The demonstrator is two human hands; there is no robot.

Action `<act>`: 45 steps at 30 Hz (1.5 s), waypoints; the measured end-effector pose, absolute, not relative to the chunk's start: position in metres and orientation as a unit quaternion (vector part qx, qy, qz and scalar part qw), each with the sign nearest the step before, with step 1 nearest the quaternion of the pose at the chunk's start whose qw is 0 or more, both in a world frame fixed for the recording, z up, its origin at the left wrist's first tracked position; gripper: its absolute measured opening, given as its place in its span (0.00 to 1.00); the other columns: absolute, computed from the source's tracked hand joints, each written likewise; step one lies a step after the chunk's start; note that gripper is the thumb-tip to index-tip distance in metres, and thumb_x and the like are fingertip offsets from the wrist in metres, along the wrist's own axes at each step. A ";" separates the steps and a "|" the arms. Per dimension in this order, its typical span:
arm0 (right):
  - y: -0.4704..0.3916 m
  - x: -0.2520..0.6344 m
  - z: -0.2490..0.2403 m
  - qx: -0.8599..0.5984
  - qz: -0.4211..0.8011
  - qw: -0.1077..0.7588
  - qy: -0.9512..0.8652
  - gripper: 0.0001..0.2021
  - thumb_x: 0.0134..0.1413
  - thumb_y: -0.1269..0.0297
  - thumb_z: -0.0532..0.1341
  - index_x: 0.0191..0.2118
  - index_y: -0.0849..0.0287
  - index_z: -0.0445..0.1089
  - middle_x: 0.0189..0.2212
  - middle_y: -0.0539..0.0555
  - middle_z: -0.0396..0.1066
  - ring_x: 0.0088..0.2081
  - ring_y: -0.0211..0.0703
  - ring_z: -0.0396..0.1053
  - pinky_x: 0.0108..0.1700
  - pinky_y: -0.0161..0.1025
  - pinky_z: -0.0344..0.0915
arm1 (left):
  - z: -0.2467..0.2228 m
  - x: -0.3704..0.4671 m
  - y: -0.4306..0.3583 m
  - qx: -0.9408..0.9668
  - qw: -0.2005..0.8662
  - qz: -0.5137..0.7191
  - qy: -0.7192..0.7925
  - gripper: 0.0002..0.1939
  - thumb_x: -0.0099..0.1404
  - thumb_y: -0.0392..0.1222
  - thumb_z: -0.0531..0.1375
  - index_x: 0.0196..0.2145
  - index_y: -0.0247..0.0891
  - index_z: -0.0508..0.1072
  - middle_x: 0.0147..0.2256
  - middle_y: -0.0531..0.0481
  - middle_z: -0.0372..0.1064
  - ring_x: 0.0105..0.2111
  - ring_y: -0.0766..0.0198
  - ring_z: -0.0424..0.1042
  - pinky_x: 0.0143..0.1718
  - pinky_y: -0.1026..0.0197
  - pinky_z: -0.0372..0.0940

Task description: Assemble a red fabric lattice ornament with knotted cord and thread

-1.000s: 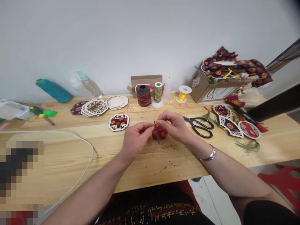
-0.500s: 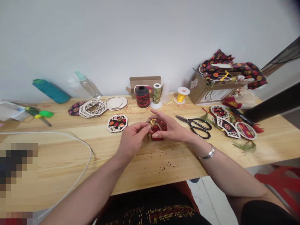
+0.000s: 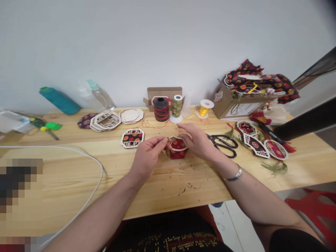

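My left hand (image 3: 149, 154) is closed in a pinch at the left end of a thin yellow cord (image 3: 172, 135). The fingers of my right hand (image 3: 196, 141) are bent together at the cord's other end, and their tips are partly hidden. Just below the cord, between both hands, is a small red patterned fabric ornament (image 3: 179, 148) with a pale, curved wooden trim. Black-handled scissors (image 3: 225, 144) lie right of my right hand, which covers part of them. To the left rests a square fretwork piece (image 3: 132, 138) with dark printed fabric.
Behind my hands stand a red-and-black cord spool (image 3: 161, 110), a green ribbon spool (image 3: 177, 106) and a yellow cord spool (image 3: 205, 108). Finished ornaments (image 3: 256, 145) and a cardboard box (image 3: 231, 106) of fabric are on the right. A white cable (image 3: 89, 157) crosses the left.
My right hand has turned and its spread fingers have drawn together over the cord. More of the red ornament shows between the hands. My left hand keeps its pinch.
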State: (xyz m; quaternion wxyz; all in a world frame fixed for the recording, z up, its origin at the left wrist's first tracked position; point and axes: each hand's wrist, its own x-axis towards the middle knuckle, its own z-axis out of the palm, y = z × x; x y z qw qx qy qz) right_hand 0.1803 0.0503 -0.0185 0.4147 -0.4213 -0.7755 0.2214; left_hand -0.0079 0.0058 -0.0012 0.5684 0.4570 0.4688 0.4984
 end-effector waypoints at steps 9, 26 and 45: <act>0.035 0.174 0.000 -0.325 0.271 0.473 -0.773 0.08 0.57 0.66 0.64 0.42 0.54 0.75 0.37 0.54 0.75 0.40 0.42 0.71 0.44 0.42 0.68 | 0.006 -0.005 0.001 0.510 0.565 0.458 0.460 0.12 0.61 0.45 0.62 0.25 0.36 0.77 0.25 0.50 0.74 0.30 0.65 0.69 0.39 0.62 0.64; 0.035 0.172 0.003 -0.340 0.262 0.438 -0.790 0.07 0.59 0.70 0.59 0.30 0.57 0.71 0.28 0.52 0.71 0.33 0.40 0.68 0.40 0.40 0.65 | 0.001 -0.004 -0.001 0.497 0.536 0.494 0.471 0.16 0.58 0.50 0.66 0.40 0.37 0.79 0.36 0.47 0.78 0.38 0.60 0.75 0.44 0.59 0.68; 0.035 0.173 0.001 -0.351 0.244 0.428 -0.796 0.07 0.58 0.71 0.60 0.30 0.58 0.72 0.27 0.52 0.71 0.33 0.40 0.67 0.40 0.40 0.64 | 0.004 -0.002 -0.002 0.471 0.630 0.437 0.436 0.14 0.61 0.49 0.63 0.30 0.34 0.80 0.23 0.49 0.70 0.24 0.67 0.65 0.30 0.62 0.62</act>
